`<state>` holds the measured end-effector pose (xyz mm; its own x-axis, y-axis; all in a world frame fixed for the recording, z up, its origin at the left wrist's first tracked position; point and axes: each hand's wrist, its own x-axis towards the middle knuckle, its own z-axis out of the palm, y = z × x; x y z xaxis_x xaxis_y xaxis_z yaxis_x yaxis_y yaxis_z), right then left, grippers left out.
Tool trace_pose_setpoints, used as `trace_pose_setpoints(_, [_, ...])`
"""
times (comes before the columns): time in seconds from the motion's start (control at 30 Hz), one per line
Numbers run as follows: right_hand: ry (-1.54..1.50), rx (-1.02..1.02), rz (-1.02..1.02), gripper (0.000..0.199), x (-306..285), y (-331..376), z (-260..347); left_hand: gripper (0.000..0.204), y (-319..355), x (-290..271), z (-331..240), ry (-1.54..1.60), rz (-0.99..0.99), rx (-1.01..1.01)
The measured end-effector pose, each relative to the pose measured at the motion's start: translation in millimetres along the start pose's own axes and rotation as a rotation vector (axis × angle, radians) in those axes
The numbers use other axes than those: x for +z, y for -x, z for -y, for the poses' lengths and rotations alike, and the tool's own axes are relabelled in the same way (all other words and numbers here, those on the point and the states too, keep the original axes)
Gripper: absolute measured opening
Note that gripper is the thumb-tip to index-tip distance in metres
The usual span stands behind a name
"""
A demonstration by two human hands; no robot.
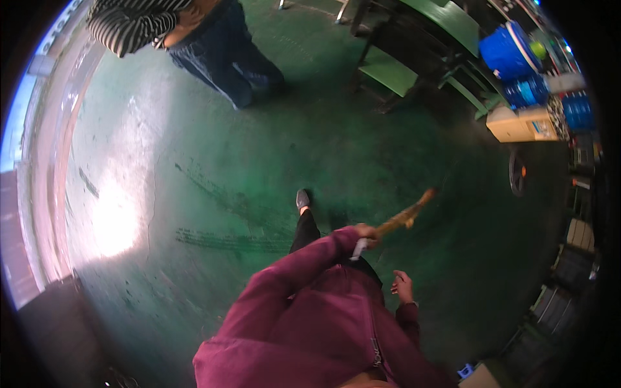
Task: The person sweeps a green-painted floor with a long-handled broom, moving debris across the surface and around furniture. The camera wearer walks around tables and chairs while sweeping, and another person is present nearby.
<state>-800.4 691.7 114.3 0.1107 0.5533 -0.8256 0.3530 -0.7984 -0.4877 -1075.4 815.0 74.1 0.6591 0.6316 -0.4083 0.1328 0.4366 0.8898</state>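
The left hand [367, 234], right of and below the frame's middle, is clenched around the lower end of a long yellow-brown thing [400, 218], too blurred to identify. A white piece [358, 249] shows just under the fist. The long thing slants toward the upper right, its darker tip seen against the green floor [375, 149]. That floor spreads around both hands, reaching toward a green counter [446, 18] at the upper right and a pale paved strip [48, 149] along the left edge.

The long thing is narrow and uneven, with a small knob on its lower side. The floor is smooth and glossy, marked by dark streaks and a white glare at left.

The left forearm, in a maroon sleeve [284, 275], crosses the body from the lower left. The right hand [402, 286] hangs lower right of it, released, fingers loosely bent.

Farther out, a person in jeans [217, 55] stands at the upper left; a blue cooler [508, 50] sits above a tan box [521, 125] at the upper right.
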Motion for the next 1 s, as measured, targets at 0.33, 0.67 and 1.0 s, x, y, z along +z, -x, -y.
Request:
trace_pose_setpoints(0.33, [0.026,0.102,-0.044,0.029,40.6,17.3,47.4,0.016,-43.1,-110.5,43.6,1.318,0.087,-0.498])
trace_pose_setpoints(0.67, [0.122,0.150,-0.011,0.024,42.1,-25.8,67.1,0.020,315.2,-253.5,95.9,1.195,-0.971,-0.212])
trace_pose_setpoints(1.0, [0.153,-0.219,0.013,0.026,76.3,-68.2,202.2,0.027,264.9,-290.9,51.0,0.621,-1.546,-0.197])
